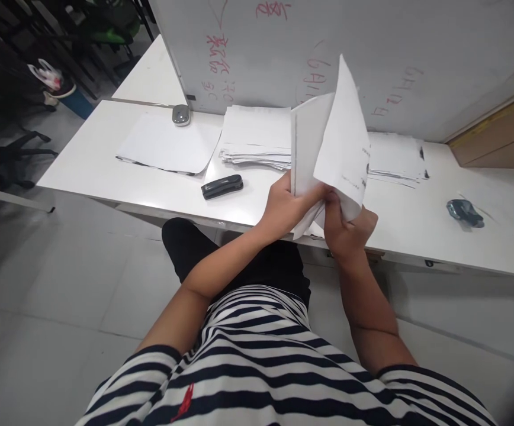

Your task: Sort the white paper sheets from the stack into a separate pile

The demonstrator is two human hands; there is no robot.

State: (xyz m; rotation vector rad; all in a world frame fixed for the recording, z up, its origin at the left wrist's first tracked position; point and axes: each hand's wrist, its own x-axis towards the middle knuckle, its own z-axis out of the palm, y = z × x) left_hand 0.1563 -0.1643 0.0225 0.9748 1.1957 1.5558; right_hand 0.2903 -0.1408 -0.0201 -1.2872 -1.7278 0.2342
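Several white paper sheets (343,130) are held up above the front edge of the desk, partly fanned and bent, with print on the right-hand ones. My left hand (286,204) grips their lower left side, its thumb pressed across the front. Around the lower right part of the sheets, my right hand (348,228) is closed, its thumb close to the left thumb. Left of my hands, a black stapler (222,186) lies on the desk. Behind the held sheets is a stack of papers (257,130), partly covered by them.
On the white desk (426,219), another paper pile (397,157) lies to the right. A thin paper stack (168,142) and a grey-white rounded device (181,115) are at the left. A dark object (464,212) sits far right. A whiteboard (257,53) rises behind, beside a cardboard box (497,130).
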